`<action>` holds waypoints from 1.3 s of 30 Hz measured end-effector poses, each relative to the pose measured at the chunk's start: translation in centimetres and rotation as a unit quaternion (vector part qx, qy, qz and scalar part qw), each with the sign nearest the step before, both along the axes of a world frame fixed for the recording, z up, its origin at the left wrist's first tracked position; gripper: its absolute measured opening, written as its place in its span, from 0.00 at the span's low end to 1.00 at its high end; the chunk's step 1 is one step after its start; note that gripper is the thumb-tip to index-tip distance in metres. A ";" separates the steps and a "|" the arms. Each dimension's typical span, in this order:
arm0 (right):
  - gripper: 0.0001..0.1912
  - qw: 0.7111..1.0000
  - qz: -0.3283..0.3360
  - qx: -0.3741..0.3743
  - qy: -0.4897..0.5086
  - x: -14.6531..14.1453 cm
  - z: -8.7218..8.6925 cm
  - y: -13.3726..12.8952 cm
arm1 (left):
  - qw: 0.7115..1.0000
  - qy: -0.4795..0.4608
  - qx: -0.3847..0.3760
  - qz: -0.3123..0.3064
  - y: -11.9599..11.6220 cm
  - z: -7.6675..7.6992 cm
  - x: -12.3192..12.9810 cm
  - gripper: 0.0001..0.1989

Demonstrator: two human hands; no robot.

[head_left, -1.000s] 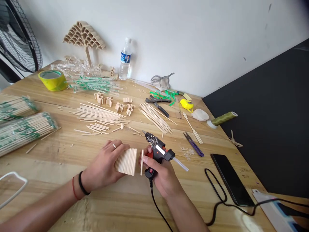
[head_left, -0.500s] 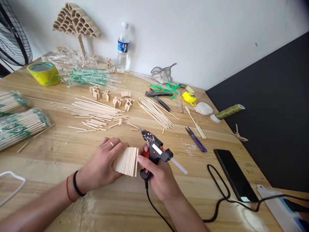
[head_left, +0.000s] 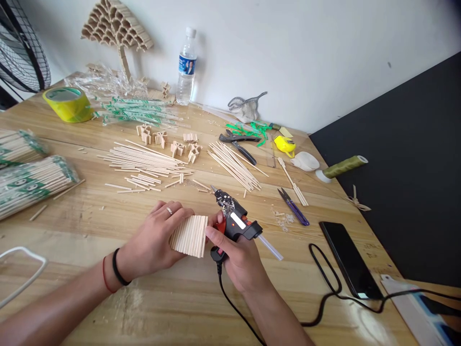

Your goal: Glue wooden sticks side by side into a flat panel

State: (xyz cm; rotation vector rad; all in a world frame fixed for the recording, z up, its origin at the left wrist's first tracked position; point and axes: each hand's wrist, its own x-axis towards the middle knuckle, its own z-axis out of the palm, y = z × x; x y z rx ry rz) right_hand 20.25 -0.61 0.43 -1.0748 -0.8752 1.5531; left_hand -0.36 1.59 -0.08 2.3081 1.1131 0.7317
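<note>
A panel of short wooden sticks (head_left: 189, 235), laid side by side, is held at its left side by my left hand (head_left: 154, 240). My right hand (head_left: 239, 257) is wrapped round a black and red glue gun (head_left: 230, 214), whose nozzle points up and left and whose clear glue stick juts out of the back. The thumb of that hand touches the right edge of the panel. Beyond the hands lie long loose sticks (head_left: 144, 158), cut short sticks (head_left: 144, 180) and several small stick blocks (head_left: 177, 149).
Wrapped stick bundles (head_left: 36, 185) and yellow tape (head_left: 68, 105) are at the left. Behind stand a bottle (head_left: 186, 67) and a stick tree (head_left: 117, 24). Pliers (head_left: 241, 144), scissors (head_left: 293, 206), a phone (head_left: 349, 259) and a black cable (head_left: 324, 307) lie to the right.
The end stick, which stood slightly apart at the panel's right edge, now lies against the other sticks. Both hands keep their holds; the view has shifted slightly.
</note>
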 end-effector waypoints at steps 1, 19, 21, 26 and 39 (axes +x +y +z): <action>0.16 1.000 0.001 0.007 -0.008 0.1 -0.1 0.0 | 1.000 0.000 -0.004 0.001 0.0 0.0 0.0 0.19; 0.30 0.976 0.052 0.119 -0.177 1.5 0.8 -0.3 | 0.998 -0.029 -0.043 0.041 0.0 0.4 -0.2 0.23; 0.33 0.970 0.061 0.123 -0.200 1.6 0.7 -0.3 | 0.998 -0.024 -0.047 0.042 0.0 0.4 -0.2 0.24; 0.33 0.960 0.053 0.171 -0.216 1.4 0.1 -0.4 | 0.997 -0.037 -0.051 0.040 0.0 0.4 -0.1 0.24; 0.32 0.955 0.030 0.189 -0.226 1.3 -0.1 -0.6 | 0.998 -0.035 -0.043 0.038 -0.1 -0.1 0.0 0.26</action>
